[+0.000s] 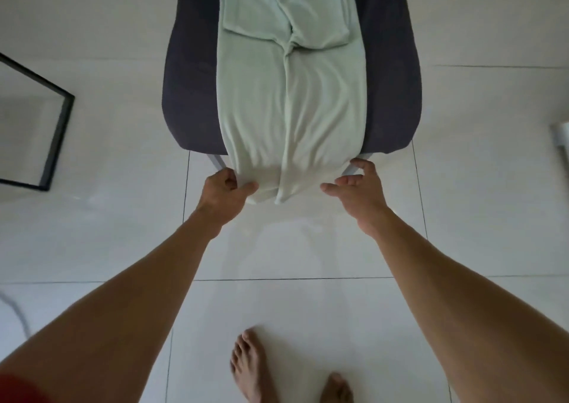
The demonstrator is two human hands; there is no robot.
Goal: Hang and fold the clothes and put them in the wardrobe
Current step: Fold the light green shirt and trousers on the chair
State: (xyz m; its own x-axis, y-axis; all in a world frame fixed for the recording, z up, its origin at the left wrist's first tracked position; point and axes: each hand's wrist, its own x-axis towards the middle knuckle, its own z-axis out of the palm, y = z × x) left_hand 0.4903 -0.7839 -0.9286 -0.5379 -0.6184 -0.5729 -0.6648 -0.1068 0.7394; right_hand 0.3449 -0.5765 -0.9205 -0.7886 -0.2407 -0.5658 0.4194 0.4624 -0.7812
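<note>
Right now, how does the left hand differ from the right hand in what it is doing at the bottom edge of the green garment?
The left hand pinches the hem corner of the green garment between thumb and curled fingers; the right hand grips nothing, its fingers spread and only loosely bent. The left hand shows its back; the right hand is turned so its palm side shows. Both hands are bare and sit at the hanging hem, just below the dark seat.

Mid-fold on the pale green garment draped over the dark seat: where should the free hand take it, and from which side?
Take the near hem's right corner, coming in from the right edge. The green garment hangs off the seat front, so its hem is free and reachable. The left hand already pinches the left corner; the right hand hovers open beside the other. A matching grip probably keeps the hem level.
</note>
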